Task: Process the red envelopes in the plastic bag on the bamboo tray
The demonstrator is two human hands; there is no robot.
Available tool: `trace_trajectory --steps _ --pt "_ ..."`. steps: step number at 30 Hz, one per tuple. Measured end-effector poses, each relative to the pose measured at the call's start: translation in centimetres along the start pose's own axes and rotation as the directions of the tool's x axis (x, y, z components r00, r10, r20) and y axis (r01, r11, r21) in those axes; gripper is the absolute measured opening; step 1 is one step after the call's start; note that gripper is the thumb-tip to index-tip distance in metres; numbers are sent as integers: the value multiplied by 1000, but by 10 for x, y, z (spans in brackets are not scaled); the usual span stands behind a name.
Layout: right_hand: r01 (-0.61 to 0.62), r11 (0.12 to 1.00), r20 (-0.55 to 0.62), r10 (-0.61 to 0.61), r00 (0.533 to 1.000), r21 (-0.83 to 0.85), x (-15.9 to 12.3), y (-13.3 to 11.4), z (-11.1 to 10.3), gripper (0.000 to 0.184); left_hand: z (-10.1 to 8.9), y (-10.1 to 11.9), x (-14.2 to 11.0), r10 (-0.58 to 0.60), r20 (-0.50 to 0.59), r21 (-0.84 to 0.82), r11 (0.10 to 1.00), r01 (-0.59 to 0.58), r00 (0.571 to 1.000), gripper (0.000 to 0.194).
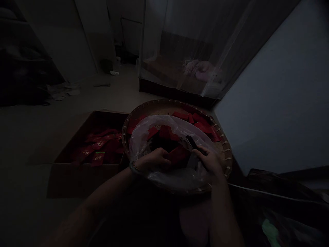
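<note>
My right hand (209, 159) is closed around a slim dark tool (191, 142) with a pale edge, its kind unclear in the dim light. My left hand (156, 157), with a band on the wrist, has its fingers curled over the mouth of a clear plastic bag (164, 176); what they grip, if anything, is too dark to make out. Red packets (178, 156) lie inside the bag, close to the left fingertips. The bag rests in a round woven bamboo tray (227, 151), where more red packets (203, 123) lie along the far side.
Left of the tray stands an open cardboard box (84, 178) holding many red packets (99, 156) with gold print. A white cord (267, 192) runs off to the right. Behind is a netted bed (164, 73); a pale wall (277, 96) rises at right.
</note>
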State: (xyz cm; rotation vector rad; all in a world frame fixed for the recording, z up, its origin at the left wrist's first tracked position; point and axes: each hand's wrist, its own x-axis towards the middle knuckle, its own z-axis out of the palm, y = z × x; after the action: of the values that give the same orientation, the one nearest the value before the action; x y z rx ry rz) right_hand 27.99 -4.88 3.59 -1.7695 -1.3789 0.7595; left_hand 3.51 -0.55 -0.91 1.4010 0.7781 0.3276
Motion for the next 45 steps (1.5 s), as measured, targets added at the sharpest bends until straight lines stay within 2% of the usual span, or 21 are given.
trace_trajectory --steps 4,7,9,11,13,15,17,19,23,26,29,32,35,36,38,41,45 --pt "17 1000 125 -16 992 -9 0 11 -5 49 -2 2 3 87 -100 -121 988 -99 991 35" --pt "22 993 196 1 981 -115 -2 21 1 50 -4 7 4 112 -167 -160 977 -139 980 36" --pt "36 978 232 12 973 -204 -3 24 6 50 -5 9 3 116 -157 -182 973 -144 981 37" --pt "80 976 261 -26 965 -200 -4 21 10 43 -4 9 2 120 -108 -207 968 -141 987 41" --pt "131 984 212 -104 972 -117 -5 11 15 38 -3 9 0 123 -48 -220 967 -131 991 44" --pt "178 982 87 -173 981 -55 -5 -4 22 42 -2 10 -2 127 15 -210 970 -121 992 44" --pt "224 972 20 -223 975 -67 -5 -18 31 46 0 11 -5 125 75 -181 977 -110 989 42" --pt "289 953 -20 -292 956 -93 -5 -28 42 39 1 13 -8 115 115 -163 982 -95 987 42" --pt "444 886 -84 -457 885 -135 -6 -32 61 33 3 18 -10 98 95 -203 976 -77 991 44" --pt "495 863 -104 -504 858 -99 -7 -27 68 32 3 20 -9 81 47 -200 977 -70 996 41" --pt "451 890 -107 -455 884 -63 -7 -24 67 36 3 21 -9 75 36 -203 977 -67 997 41" --pt "274 962 -98 -275 957 -19 -3 -21 55 49 2 20 -6 70 -33 -190 979 -75 997 41" --pt "124 992 -67 -125 990 -18 2 -12 35 58 -1 16 -1 40 -150 -199 977 -70 988 44" --pt "126 991 -29 -127 992 -36 3 -7 28 55 -2 15 1 35 -178 -219 973 -74 983 46" --pt "186 975 135 -169 976 -125 3 6 20 44 -4 13 3 50 -200 -273 956 -105 979 48" --pt "298 901 335 -188 923 -316 2 26 19 49 -5 11 4 76 -194 -332 933 -138 978 48" --pt "317 829 367 -147 918 -461 1 40 28 52 -7 9 6 41 -224 -319 941 -113 974 44"
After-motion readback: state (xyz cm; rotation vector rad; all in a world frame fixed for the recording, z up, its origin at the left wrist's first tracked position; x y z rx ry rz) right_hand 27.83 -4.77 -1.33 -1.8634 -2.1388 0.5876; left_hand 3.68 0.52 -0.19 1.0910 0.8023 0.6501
